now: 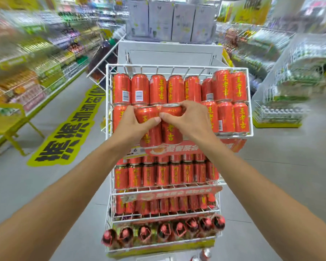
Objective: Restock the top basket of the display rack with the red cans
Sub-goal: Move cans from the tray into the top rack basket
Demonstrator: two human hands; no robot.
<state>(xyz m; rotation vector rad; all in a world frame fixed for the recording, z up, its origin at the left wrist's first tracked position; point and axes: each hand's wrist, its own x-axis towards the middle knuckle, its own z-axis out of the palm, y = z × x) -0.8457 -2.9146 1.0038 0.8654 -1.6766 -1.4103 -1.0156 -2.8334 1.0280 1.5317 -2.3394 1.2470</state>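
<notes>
Both hands sit over the near middle of the top basket (177, 67), one red can each. The left hand (133, 122) is wrapped round the left can (149, 114), the right hand (193, 117) round the right can (171, 130). Thumbs nearly meet btw them & the 2 cans are side by side, close or touching. Lids point to the far side, same as the stocked cans. Their bases overlap the near rim in view, so they look held above the basket, not yet set down.

Basket: the far row (158, 89) looks full across, w/ a raised stack (229, 85) at far right. The near row has a left-end can (119, 115) & approx three right-end cans (226, 117). The gap btw is hidden by the hands, so can't tell how many slots remain. Prob. nearly done.

To do it well: lower the pair together into that gap, lids up against the far row, bases on the near rail. Keep them parallel w/ the neighbours so nothing wedges crooked. Butt the left can to the left-end can first, then close the right can in. Release only once the wire takes the weight; smooth round cans will roll. Labels facing up if poss. Mind the raised stack, a knock cld tip it.
</notes>
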